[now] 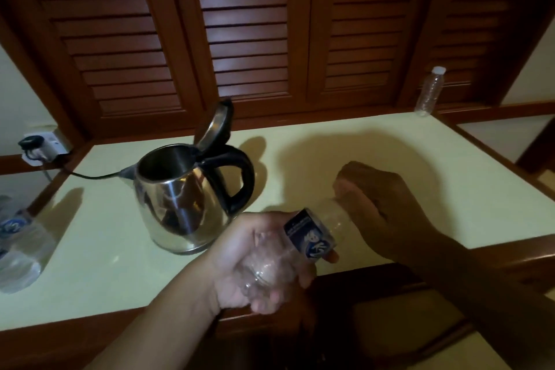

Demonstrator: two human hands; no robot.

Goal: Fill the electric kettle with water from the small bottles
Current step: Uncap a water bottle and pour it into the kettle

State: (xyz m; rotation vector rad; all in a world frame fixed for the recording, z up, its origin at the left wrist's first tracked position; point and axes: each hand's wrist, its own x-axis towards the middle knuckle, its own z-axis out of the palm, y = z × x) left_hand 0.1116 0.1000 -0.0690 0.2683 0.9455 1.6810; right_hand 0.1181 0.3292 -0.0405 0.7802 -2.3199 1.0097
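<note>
The left hand (258,261) holds a small clear bottle (312,234) over the near edge of the tabletop (390,144). Its grip is clamped round the lower half, palm up, fingers curled under the plastic. The bottle lies tilted, its base toward the person and its neck pointing up and to the right, with a blue label round the middle. The right hand (387,204) covers the neck end, its grip closed over the top; the cap is hidden beneath it. The kettle (177,198) stands on the tabletop just left of the hands, apart from them, with its lid (214,123) tipped up and its black handle facing right. Whether there is water inside cannot be told. A black cord (90,175) runs from its base to a wall socket (45,144) on the left. A left bottle (18,243) with the same blue label sits at the tabletop's left edge, blurred. A far bottle (429,91) with a white cap stands at the back right corner, before louvred wooden doors (249,24).
</note>
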